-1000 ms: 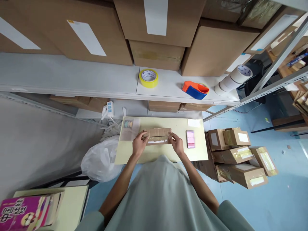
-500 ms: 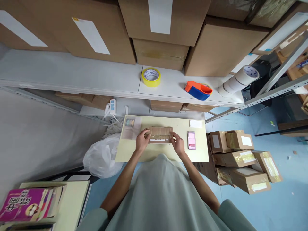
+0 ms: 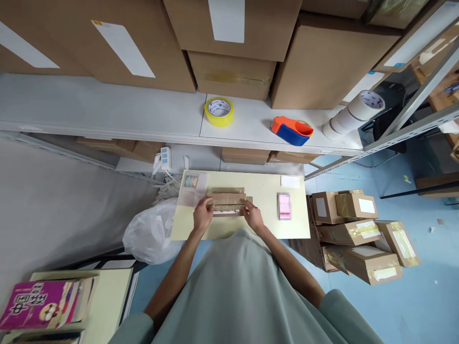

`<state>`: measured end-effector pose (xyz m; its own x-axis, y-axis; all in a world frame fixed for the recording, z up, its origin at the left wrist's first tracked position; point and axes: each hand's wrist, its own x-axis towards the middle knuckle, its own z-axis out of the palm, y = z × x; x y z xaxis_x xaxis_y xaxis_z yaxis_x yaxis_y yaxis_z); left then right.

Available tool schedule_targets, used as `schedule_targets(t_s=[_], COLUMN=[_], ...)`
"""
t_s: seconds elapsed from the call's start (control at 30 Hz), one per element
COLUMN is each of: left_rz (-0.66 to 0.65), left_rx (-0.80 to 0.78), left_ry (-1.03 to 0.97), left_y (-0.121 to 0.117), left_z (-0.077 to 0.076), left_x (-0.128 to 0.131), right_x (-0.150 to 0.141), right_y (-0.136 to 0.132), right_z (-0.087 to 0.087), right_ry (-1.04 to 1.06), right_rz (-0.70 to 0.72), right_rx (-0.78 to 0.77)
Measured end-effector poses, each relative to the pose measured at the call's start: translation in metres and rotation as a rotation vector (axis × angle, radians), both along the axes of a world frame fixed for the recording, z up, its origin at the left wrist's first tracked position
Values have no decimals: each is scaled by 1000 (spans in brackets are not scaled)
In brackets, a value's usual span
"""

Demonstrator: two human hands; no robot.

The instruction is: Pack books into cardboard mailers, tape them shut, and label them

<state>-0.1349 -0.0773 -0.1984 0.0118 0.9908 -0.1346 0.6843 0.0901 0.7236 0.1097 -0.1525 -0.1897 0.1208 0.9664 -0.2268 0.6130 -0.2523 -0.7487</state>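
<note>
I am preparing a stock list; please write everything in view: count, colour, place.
cardboard piece: 1, brown, between hands
table: 1, yellowish, centre
phone: 1, pink-screened, table right
paper: 1, white, behind phone
sheet: 1, translucent, table left
shelves: 2, grey, ahead
tape roll: 1, yellow, upper shelf
tape dispenser: 1, orange-blue, upper shelf
rolls: several, white, upper shelf right
cartons: many, brown, shelves and right side
power strip: 1, white, lower shelf
bag: 1, whitish, left of table
books: several, top purple, lower left
garment: 1, grey-green, bottom centre
left hand: 1, bare, cardboard's left
right hand: 1, bare, cardboard's right
</note>
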Motion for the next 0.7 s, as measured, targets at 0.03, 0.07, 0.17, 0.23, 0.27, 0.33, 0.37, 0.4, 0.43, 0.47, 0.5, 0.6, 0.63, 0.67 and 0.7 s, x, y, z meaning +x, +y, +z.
schedule_targets(t_s=[0.03,0.07,0.17,0.23,0.27,0.33,0.37,0.4,0.43,0.47,0.5,0.6,0.63,0.67,0.7], left_rz=[-12,-27,-82,-106,-112,-113,-112,-113,-113,-114,-115,-128,-131,-130,-124], left_rx=[7,12,3,-7,-10,-13,-12,-11,-10,-10,-12,-31,-39,-45,-50], left_ry=[-17,-37,-102,-141,-156,-172,-177,-184,-193,-207,-225,-281,-294,-302,-306], left_y=[-2,-4,-12,-17,-18,-19,-19,-18,-17,-16,-15,-13,-13,-14,-14], left_z=[1,2,5,6,7,6,6,4,3,1,-2,-8,-10,-11,-12], left_x=[5,11,34,49,56,65,67,68,68,66,63,54,52,50,49], right_x=[6,13,39,54,60,67,69,70,70,70,70,71,72,72,71], right_y=[-3,-6,-20,-28,-31,-34,-34,-33,-33,-32,-32,-32,-32,-33,-34], right_z=[0,0,3,5,4,2,0,-3,-5,-7,-9,-12,-12,-12,-12], right_ry=[20,45,105,118,120,104,86,66,50,51,76,219,260,288,303], right_rz=[-14,-35,-129,-188,-212,-252,-267,-279,-291,-297,-295,-278,-276,-279,-286], right_rx=[5,11,13,15,22,39,46,50,54,59,65,83,90,97,106])
